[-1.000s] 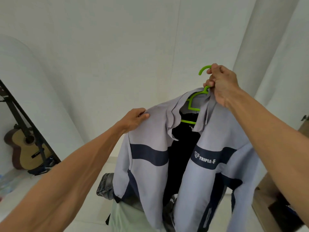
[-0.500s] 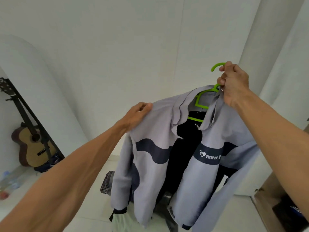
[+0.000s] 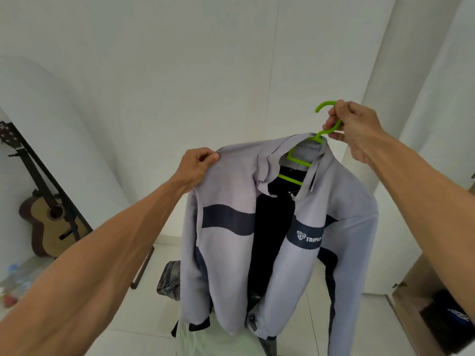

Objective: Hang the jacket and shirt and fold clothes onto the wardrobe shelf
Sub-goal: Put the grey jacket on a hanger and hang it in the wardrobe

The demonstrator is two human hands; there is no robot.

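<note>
Head view, one item: grey jacket (image 3: 231, 240), held up in the air on green hanger (image 3: 298, 161), front open, long axis straight down. Right hand (image 3: 352, 129): grip closed round the hanger's neck, hook free above, curling left. Left hand (image 3: 198, 165): pinches the jacket's shoulder. Right hand is nearer the hook, so I judge it should lead the hanging.

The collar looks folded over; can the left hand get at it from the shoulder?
Probably yes: the left hand pinches the jacket at the shoulder, and only bare fabric lies between it and the collar.
</note>
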